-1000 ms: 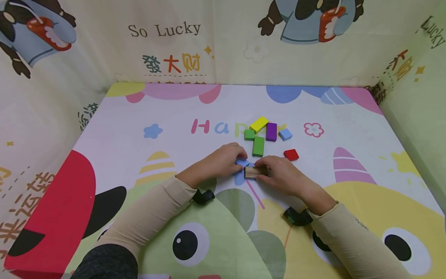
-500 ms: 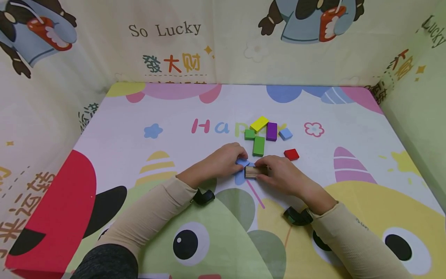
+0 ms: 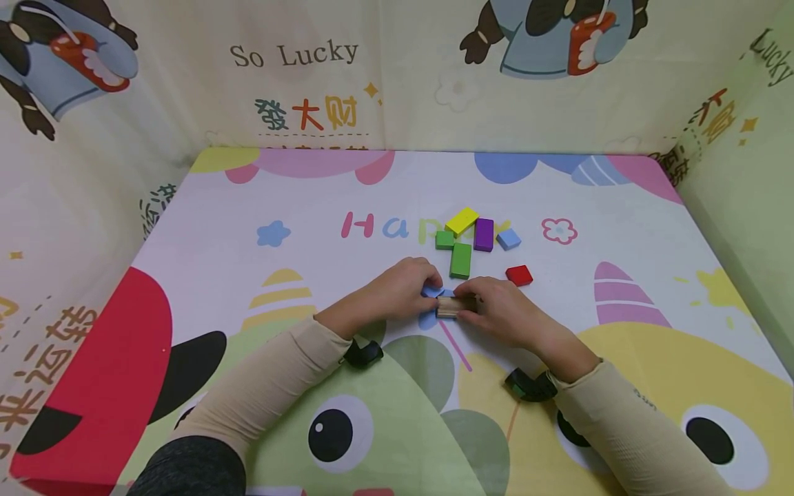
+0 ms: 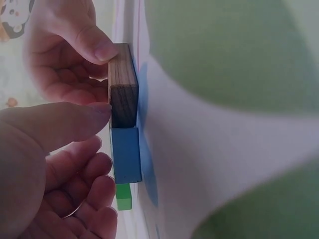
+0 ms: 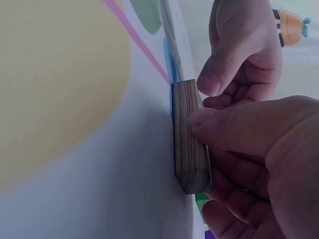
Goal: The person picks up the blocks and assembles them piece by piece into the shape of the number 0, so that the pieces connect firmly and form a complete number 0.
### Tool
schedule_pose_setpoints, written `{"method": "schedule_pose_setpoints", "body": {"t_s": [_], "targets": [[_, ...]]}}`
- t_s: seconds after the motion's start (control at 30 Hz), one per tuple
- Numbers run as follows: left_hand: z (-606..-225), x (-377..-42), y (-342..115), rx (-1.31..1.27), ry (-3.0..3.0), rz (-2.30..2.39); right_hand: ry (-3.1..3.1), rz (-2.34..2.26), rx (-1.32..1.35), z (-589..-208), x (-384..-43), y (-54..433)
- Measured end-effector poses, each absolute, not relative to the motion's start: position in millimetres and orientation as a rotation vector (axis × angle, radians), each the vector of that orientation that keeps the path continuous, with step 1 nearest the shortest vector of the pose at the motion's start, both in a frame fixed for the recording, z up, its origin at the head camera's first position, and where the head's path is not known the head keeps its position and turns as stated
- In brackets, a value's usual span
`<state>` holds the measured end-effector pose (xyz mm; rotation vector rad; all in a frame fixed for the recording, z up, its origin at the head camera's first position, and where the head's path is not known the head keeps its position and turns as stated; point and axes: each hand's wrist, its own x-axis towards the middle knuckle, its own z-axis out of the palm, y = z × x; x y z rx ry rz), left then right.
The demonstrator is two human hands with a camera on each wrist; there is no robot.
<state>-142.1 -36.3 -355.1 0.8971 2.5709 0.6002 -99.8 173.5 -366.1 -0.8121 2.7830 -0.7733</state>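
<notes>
My right hand (image 3: 505, 310) pinches a striped wooden block (image 5: 189, 137) near the middle of the table, thumb on the near side. A blue block (image 4: 126, 154) sits against the wooden block in the left wrist view. My left hand (image 3: 403, 286) is at the blue block, its fingers curled along one side and the thumb tip by the edge of the wooden block. In the head view, the left fingers cover much of the blue block. Both blocks are over a blue printed shape on the tabletop.
Beyond the hands lie a green block (image 3: 460, 260), a small green block (image 3: 444, 240), a yellow block (image 3: 462, 222), a purple block (image 3: 483, 234) and a light blue block (image 3: 509, 239). A red block (image 3: 519, 275) is to the right. Printed cloth (image 3: 409, 103) rises behind the table.
The left hand has shifted slightly right and toward the person, its thumb nearer the wooden block. The right hand and the loose blocks look unchanged.
</notes>
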Motion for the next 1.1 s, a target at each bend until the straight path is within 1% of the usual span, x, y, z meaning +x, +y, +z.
{"method": "schedule_pose_setpoints", "body": {"t_s": [0.47,0.73,1.1], "targets": [[-359,-140,-34,0.977,2.58,0.631,2.786,-0.786,-0.826,-368,-100,174],[-359,-139,-33,0.982,2.594,0.638,2.791,-0.783,-0.831,-368,-100,174],[-358,-138,-33,0.979,2.592,0.662,2.868,-0.823,-0.742,-359,-103,194]]}}
